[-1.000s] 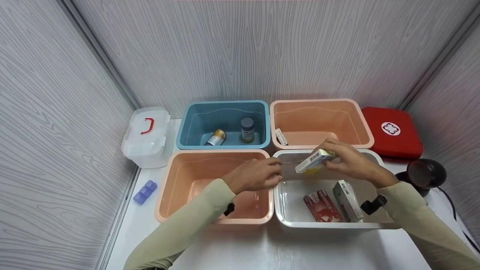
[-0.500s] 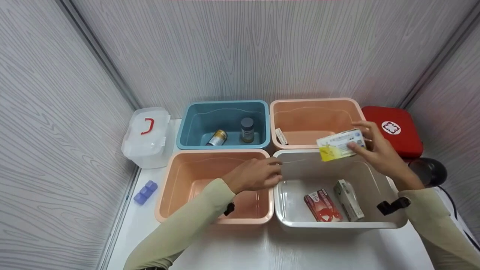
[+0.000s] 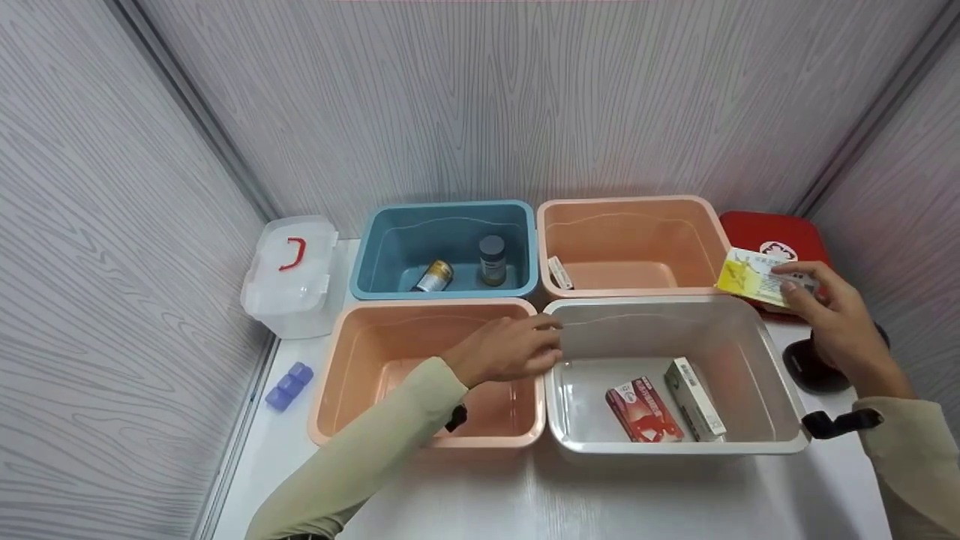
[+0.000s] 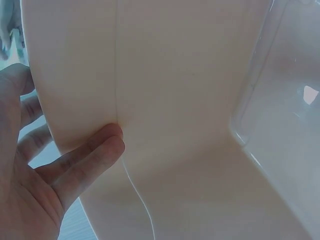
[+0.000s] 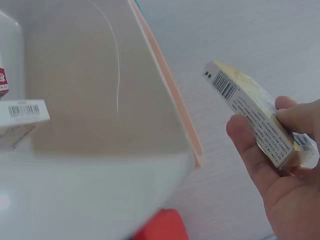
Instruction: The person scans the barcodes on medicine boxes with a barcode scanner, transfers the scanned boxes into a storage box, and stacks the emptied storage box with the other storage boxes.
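My right hand [image 3: 844,322] pinches a white-and-yellow medicine box [image 3: 757,276] between thumb and fingers. The box is in the air at the right, overlapping the red first-aid case [image 3: 765,225] in the head view. In the right wrist view the barcoded edge of this medicine box faces the camera. My left hand [image 3: 514,350] is over the front peach bin [image 3: 427,304], near its right rim, fingers loosely bent and holding nothing. The silver-grey bin [image 3: 675,448] beside it contains a red medicine box [image 3: 645,411] and a white-and-green medicine box [image 3: 695,400].
A blue bin [image 3: 450,204] at the back holds two bottles. Beside it, the rear peach bin [image 3: 637,201] has a small white box [image 3: 559,273] in it. At left are a clear lidded case [image 3: 289,270] and a purple pill organizer [image 3: 289,387]. A black object [image 3: 814,367] stands at right.
My right hand has carried the white-and-yellow medicine box from above the silver-grey bin rightward to the red case, turning its printed face up. My left hand has stayed in place.
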Demonstrator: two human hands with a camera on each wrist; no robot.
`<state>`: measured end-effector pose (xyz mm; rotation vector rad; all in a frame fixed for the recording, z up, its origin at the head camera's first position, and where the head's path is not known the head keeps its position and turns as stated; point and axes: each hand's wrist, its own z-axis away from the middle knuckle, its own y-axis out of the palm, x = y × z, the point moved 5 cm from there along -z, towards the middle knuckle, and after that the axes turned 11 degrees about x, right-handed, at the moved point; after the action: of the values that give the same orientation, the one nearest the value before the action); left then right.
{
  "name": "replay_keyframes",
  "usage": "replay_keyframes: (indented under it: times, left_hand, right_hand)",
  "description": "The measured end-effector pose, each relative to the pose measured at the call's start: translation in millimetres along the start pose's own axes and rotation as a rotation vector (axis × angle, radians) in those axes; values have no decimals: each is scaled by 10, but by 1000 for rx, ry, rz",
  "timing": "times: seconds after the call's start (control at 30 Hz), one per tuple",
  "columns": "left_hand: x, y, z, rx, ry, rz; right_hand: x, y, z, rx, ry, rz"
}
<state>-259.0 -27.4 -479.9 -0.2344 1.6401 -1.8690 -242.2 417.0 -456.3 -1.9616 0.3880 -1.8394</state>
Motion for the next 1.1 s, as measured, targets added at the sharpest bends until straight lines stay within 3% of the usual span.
replay_keyframes:
  times: [0.2,0.33,0.47,0.57,0.7,0.83,0.97,1.1]
  left_hand:
    - [0,-1,20,-9,2,14]
    - [2,-7,19,-1,-1,8]
    - [7,-14,14,-2,-4,22]
    - [7,-9,13,-2,-13,41]
    - [0,-4,9,2,-14,38]
    - [-9,-9,3,-11,-3,8]
    - [-5,-6,8,-21,1,5]
    - [1,-2,13,-27,4,9]
  right_hand:
    - [-286,-162,158,-70,115,-214]
    - [-500,-160,277,-87,204,-373]
    - [-655,-58,351,-121,191,-498]
    - [-744,49,364,-135,152,-708]
    - [-861,177,372,-160,204,-956]
    - [-976,251,402,-234,274,-1111]
    - [-1082,310,430,-290,262,-1289]
    - [-1165,360,458,-327,254,-1377]
